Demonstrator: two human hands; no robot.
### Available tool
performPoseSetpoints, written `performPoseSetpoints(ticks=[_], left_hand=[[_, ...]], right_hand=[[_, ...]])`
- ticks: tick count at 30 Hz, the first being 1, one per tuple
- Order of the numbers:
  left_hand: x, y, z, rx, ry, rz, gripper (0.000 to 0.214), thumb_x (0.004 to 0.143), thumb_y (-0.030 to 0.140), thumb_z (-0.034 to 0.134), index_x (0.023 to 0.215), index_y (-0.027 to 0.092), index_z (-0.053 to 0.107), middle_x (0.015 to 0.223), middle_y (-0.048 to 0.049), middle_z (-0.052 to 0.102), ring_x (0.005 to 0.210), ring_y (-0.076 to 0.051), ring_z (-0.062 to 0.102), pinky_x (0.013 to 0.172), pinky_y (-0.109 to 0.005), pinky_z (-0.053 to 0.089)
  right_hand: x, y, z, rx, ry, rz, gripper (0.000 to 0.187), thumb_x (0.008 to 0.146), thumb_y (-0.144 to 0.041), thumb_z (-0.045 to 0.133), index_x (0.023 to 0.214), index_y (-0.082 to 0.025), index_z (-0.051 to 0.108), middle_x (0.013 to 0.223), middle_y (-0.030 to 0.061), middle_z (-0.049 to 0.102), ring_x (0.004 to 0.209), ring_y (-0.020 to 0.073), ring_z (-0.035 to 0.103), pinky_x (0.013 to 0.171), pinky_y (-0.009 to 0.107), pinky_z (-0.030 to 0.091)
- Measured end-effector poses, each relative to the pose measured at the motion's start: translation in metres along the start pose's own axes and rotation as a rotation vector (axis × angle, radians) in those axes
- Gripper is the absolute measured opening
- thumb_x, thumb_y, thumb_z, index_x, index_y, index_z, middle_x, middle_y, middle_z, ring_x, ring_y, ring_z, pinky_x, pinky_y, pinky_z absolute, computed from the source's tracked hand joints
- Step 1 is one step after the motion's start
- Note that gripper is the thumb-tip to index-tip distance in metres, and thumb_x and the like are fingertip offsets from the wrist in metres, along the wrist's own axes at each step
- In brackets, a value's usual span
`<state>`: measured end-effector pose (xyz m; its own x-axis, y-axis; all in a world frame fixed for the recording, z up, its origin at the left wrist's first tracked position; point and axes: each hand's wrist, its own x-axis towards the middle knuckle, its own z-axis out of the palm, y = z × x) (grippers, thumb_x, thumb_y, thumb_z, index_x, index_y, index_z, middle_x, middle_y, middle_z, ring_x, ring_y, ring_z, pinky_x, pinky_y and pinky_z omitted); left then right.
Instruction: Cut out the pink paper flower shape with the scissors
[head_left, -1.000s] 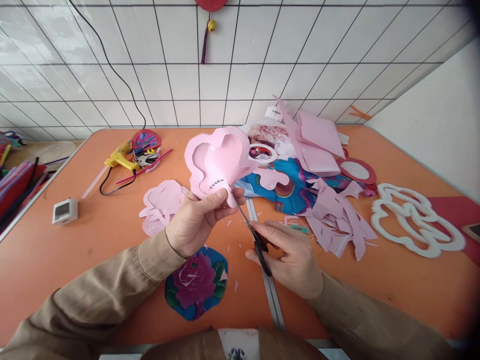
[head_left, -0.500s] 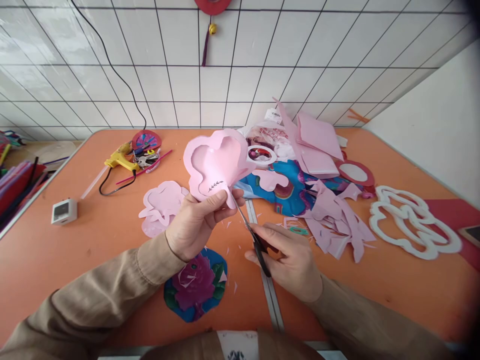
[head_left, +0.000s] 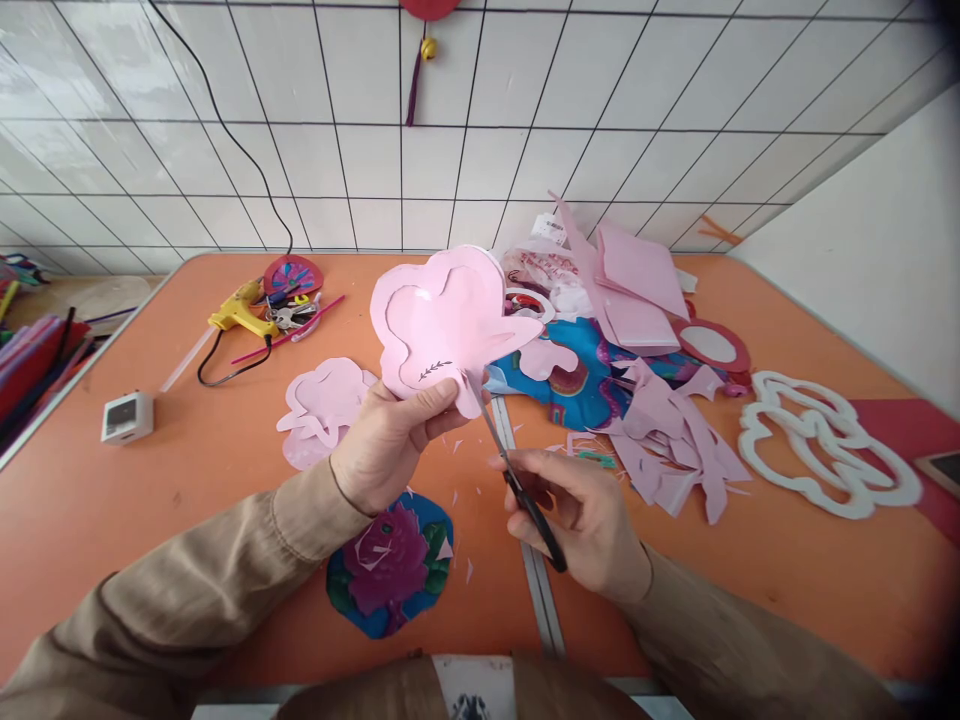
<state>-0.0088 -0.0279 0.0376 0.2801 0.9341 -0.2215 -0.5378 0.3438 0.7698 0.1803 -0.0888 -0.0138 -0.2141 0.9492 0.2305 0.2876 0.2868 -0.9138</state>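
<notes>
My left hand (head_left: 386,440) pinches the lower edge of a pink paper cut-out (head_left: 442,325) with a wavy outline and a small drawn sprig, holding it above the orange table (head_left: 135,500). My right hand (head_left: 581,520) grips small black-handled scissors (head_left: 517,470). The blades point up to the paper's bottom edge beside my left thumb. Tiny pink slivers lie on the table under the hands.
A flower picture cut-out (head_left: 390,562) lies below my left hand, and pink shapes (head_left: 322,405) to its left. A yellow glue gun (head_left: 236,315), keys and a white cube (head_left: 127,415) sit at the left. Pink scraps (head_left: 667,440), colourful paper and a white foam outline (head_left: 825,445) fill the right.
The pink paper has flattened and turned a little towards the right. My right hand with the scissors has shifted slightly down and right, its handles lower.
</notes>
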Motion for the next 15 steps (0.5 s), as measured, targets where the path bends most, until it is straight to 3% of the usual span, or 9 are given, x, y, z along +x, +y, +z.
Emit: performPoseSetpoints(ticks=[7, 15], left_hand=[[0.0017, 0.0009, -0.0008, 0.055, 0.06, 0.017, 0.023, 0.069, 0.026, 0.085, 0.085, 0.013, 0.077, 0.095, -0.0087, 0.078, 0.089, -0.02, 0.071, 0.08, -0.03, 0.056], [0.0016, 0.0003, -0.0006, 0.133, 0.087, 0.127, 0.02, 0.067, 0.028, 0.087, 0.081, 0.017, 0.077, 0.084, -0.0044, 0.076, 0.082, -0.018, 0.067, 0.074, -0.029, 0.054]], right_hand=[[0.0007, -0.0076, -0.004, -0.009, -0.067, 0.011, 0.022, 0.076, -0.029, 0.067, 0.095, -0.018, 0.07, 0.064, 0.0017, 0.064, 0.054, 0.0144, 0.056, 0.051, 0.027, 0.047], [0.0009, -0.0057, -0.0045, -0.039, -0.056, 0.003, 0.023, 0.079, -0.034, 0.067, 0.094, -0.017, 0.069, 0.063, 0.0015, 0.062, 0.053, 0.014, 0.054, 0.049, 0.026, 0.044]])
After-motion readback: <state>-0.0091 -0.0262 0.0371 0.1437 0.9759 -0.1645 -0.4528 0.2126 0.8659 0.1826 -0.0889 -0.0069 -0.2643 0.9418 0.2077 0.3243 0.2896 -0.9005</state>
